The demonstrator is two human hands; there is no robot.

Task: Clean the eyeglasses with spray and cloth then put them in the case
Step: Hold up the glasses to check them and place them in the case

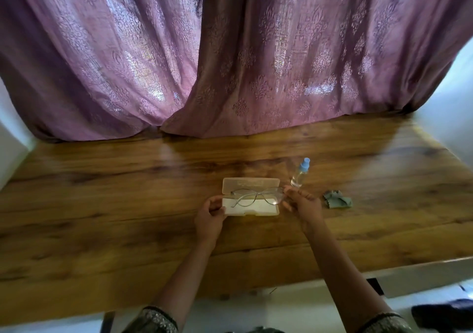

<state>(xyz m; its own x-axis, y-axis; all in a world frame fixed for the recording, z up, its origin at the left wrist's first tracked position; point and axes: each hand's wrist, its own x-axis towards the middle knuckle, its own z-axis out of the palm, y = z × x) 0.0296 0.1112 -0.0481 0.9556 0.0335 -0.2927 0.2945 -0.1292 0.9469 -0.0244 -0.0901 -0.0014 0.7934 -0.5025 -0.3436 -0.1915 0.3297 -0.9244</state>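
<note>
A pale beige glasses case (252, 211) lies open in the middle of the wooden table (128, 204), lid tipped back. Thin-framed eyeglasses (256, 195) with folded arms hang just over the open case. My right hand (300, 203) pinches their right end. My left hand (211, 215) grips the left edge of the case. A small clear spray bottle (300, 173) with a light blue cap stands just behind my right hand. A crumpled grey-green cloth (337, 199) lies on the table to the right of that hand.
Purple patterned curtains (230, 63) hang along the table's far edge and drape onto it. White walls stand at both sides. The table's near edge runs below my forearms. A dark object (445, 314) lies on the floor at bottom right.
</note>
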